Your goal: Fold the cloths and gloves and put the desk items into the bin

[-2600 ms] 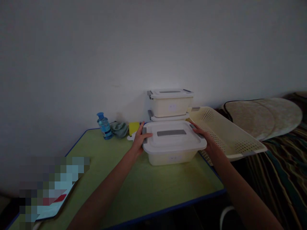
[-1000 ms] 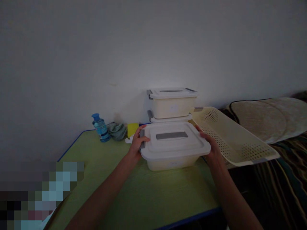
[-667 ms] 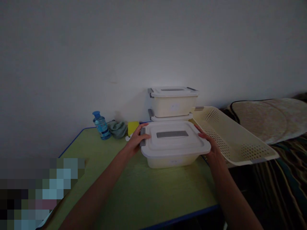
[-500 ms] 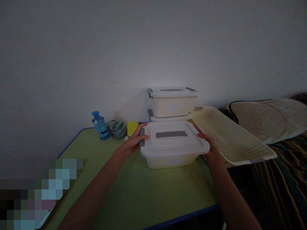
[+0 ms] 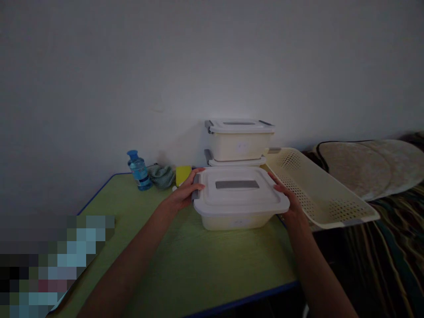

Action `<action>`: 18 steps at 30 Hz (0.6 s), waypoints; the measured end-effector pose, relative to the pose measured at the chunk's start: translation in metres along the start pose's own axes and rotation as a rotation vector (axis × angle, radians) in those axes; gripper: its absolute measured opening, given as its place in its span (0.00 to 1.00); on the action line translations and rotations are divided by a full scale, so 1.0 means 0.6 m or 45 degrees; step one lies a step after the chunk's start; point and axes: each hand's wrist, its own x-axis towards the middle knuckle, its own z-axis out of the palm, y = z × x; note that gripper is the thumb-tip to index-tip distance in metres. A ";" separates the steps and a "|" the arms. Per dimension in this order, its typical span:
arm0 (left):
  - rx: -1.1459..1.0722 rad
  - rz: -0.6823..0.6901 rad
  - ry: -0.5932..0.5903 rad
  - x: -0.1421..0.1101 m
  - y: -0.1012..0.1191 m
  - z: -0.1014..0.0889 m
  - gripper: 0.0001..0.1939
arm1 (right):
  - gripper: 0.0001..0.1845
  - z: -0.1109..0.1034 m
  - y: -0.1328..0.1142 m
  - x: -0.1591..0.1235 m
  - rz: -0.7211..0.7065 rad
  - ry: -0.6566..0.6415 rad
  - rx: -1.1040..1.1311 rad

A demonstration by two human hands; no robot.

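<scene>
A white lidded plastic box (image 5: 240, 204) with a grey handle strip on its lid stands on the green table (image 5: 185, 260). My left hand (image 5: 185, 194) grips its left end at the grey latch, fingers curled over the lid edge. Wrapped around the right end of the same box is my right hand (image 5: 288, 203). Behind it, against the wall, two more white lidded boxes (image 5: 240, 139) are stacked one on the other.
A cream perforated basket (image 5: 318, 190) leans off the table's right edge toward a bed with a striped cover (image 5: 391, 229). A small blue water bottle (image 5: 137, 170), a grey-green cloth (image 5: 163, 176) and a yellow sponge (image 5: 183, 174) sit at the back left.
Both hands have stayed on the ends of the front box. The box has barely shifted on the table; the camera view has drifted slightly.
</scene>
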 end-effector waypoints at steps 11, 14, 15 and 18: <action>-0.110 0.023 -0.021 0.008 -0.011 -0.012 0.31 | 0.24 0.009 -0.002 0.000 -0.011 0.085 0.023; -0.211 0.034 -0.087 0.011 -0.028 -0.030 0.34 | 0.23 0.006 0.000 0.001 -0.036 0.052 0.000; -0.253 0.039 -0.118 0.012 -0.036 -0.037 0.35 | 0.23 0.006 0.000 0.001 -0.039 0.047 0.000; -0.341 0.056 -0.177 0.014 -0.061 -0.058 0.34 | 0.24 0.007 -0.001 0.002 -0.019 0.068 0.021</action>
